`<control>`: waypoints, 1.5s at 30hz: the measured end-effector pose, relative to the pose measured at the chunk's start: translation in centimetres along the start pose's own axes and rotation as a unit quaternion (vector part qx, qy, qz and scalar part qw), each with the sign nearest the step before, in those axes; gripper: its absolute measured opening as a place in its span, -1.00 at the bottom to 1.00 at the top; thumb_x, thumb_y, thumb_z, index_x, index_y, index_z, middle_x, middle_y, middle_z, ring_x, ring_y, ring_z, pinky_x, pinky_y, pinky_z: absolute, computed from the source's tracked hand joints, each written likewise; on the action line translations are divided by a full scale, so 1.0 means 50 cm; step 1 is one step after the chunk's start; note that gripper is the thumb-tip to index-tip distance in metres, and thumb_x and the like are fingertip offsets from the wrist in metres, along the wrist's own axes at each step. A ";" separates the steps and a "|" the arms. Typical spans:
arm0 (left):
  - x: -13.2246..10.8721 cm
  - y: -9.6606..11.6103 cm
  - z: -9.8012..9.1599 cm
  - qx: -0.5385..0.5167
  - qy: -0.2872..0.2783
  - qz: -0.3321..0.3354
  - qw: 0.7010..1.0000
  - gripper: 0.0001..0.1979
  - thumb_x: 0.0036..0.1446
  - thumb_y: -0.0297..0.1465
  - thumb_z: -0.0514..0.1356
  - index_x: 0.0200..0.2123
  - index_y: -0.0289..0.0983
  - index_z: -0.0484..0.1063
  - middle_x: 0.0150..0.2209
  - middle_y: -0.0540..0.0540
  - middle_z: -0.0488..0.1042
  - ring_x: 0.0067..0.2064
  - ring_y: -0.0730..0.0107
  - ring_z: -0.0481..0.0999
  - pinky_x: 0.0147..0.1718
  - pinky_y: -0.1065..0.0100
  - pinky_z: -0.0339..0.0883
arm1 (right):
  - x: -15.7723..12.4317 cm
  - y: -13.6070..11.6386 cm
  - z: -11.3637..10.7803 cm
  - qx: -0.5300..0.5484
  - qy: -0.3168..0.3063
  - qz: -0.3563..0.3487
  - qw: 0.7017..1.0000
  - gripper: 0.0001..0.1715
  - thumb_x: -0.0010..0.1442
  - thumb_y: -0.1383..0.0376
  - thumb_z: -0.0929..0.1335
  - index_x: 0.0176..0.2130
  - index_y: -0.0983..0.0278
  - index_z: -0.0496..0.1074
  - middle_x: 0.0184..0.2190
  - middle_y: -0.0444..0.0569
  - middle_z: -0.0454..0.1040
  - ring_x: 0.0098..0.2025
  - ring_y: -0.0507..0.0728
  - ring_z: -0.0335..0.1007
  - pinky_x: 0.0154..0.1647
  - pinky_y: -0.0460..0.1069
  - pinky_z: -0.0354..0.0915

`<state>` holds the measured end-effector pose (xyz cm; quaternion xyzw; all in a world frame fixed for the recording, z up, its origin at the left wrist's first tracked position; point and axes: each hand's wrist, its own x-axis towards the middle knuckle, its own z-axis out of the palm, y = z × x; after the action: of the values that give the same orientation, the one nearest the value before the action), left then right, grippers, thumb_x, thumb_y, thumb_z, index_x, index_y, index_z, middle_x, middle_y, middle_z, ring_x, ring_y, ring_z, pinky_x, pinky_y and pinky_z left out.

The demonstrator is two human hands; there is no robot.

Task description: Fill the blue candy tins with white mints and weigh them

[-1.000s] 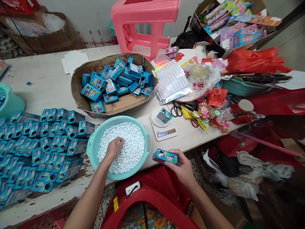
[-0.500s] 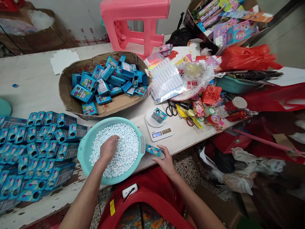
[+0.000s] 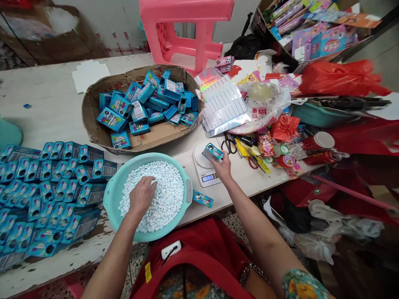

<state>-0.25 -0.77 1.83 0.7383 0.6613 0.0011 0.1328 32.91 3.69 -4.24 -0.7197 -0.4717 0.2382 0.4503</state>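
Observation:
My left hand (image 3: 142, 197) is inside the turquoise basin (image 3: 109, 203), its curled fingers over the small white candies (image 3: 168, 182). What those fingers hold, if anything, is hidden. With my right hand (image 3: 223, 167) I grip one end of a small blue candy box (image 3: 213, 151), which is tilted over the round plate of the white kitchen scale (image 3: 199, 160). The scale's display is lit. A second blue box (image 3: 203, 199) lies on the table, between the basin and the table's front edge.
Rows of blue boxes (image 3: 59, 191) stand at the left. Behind the basin, a cut-down cardboard box (image 3: 149, 139) holds more of them. Scissors (image 3: 229, 143), sticker sheets (image 3: 222, 104) and bags clutter the right. A pink stool (image 3: 187, 12) stands at the back.
My right hand has left the box beside the basin and moved up to the scale, where it now grips the box there. My left hand remains in the candies, fingers shifted slightly.

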 end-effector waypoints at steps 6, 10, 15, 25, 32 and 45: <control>-0.002 -0.003 0.000 -0.154 0.002 -0.050 0.987 -0.71 0.22 -0.21 0.00 -0.21 -0.19 0.44 -0.13 -0.09 0.50 -0.19 0.22 0.48 -0.31 0.33 0.27 | -0.005 -0.037 -0.042 0.010 0.023 -0.005 1.000 -0.55 -0.03 0.08 0.44 -0.20 0.28 0.38 -0.30 -0.09 0.42 -0.25 0.11 0.31 -0.15 0.05 0.29; 0.011 0.027 -0.014 -0.491 -0.033 -0.190 0.850 -0.66 0.08 -0.08 0.14 -0.27 -0.23 0.43 -0.22 -0.12 0.50 -0.23 0.25 0.48 -0.32 0.33 0.34 | -0.046 -0.149 -0.082 -0.015 -0.004 -0.100 0.995 -0.65 0.00 0.16 0.45 -0.21 0.24 0.42 -0.29 -0.08 0.39 -0.22 0.13 0.33 -0.16 0.04 0.28; 0.028 0.096 -0.056 -0.792 -0.112 -0.243 0.548 -0.51 0.08 -0.01 0.13 -0.11 -0.30 0.41 -0.21 -0.18 0.49 -0.27 0.30 0.51 -0.28 0.27 0.41 | -0.130 -0.287 -0.061 -0.039 -0.138 -0.239 0.960 -0.59 0.05 0.34 0.43 -0.07 0.15 0.40 -0.16 -0.06 0.45 -0.09 0.17 0.35 -0.01 0.09 0.22; 0.032 0.083 -0.047 -0.757 -0.110 -0.254 0.592 -0.74 0.12 -0.25 0.12 -0.29 -0.34 0.43 -0.41 -0.07 0.39 -0.55 0.58 0.32 -0.59 0.51 0.18 | -0.166 -0.293 0.003 -0.055 -0.193 -0.220 0.954 -0.64 0.05 0.31 0.44 -0.10 0.15 0.45 -0.19 -0.08 0.51 -0.11 0.18 0.36 -0.04 0.11 0.17; -0.002 0.011 -0.021 -0.351 0.041 -0.106 0.929 -0.63 0.00 -0.28 0.23 -0.08 -0.22 0.43 0.14 -0.25 0.26 0.13 -0.07 0.23 -0.05 0.07 0.27 | -0.116 -0.166 -0.013 0.078 -0.058 0.003 0.995 -0.51 -0.08 0.12 0.48 -0.13 0.21 0.46 -0.23 -0.05 0.50 -0.22 0.15 0.37 -0.18 0.05 0.28; 0.000 -0.027 0.032 -0.172 0.019 0.009 0.985 -0.59 0.22 -0.14 -0.03 -0.06 -0.27 0.39 0.03 -0.22 0.38 0.09 0.08 0.32 0.07 0.11 0.19 | -0.041 -0.009 -0.015 0.137 0.007 0.088 0.987 -0.39 -0.10 0.11 0.46 -0.07 0.29 0.36 -0.14 0.04 0.47 -0.09 0.16 0.37 -0.10 0.08 0.33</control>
<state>-1.28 -0.95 0.04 0.7103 0.6469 0.1302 0.2450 32.37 1.59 -3.65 -0.6914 -0.3665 0.3341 0.5254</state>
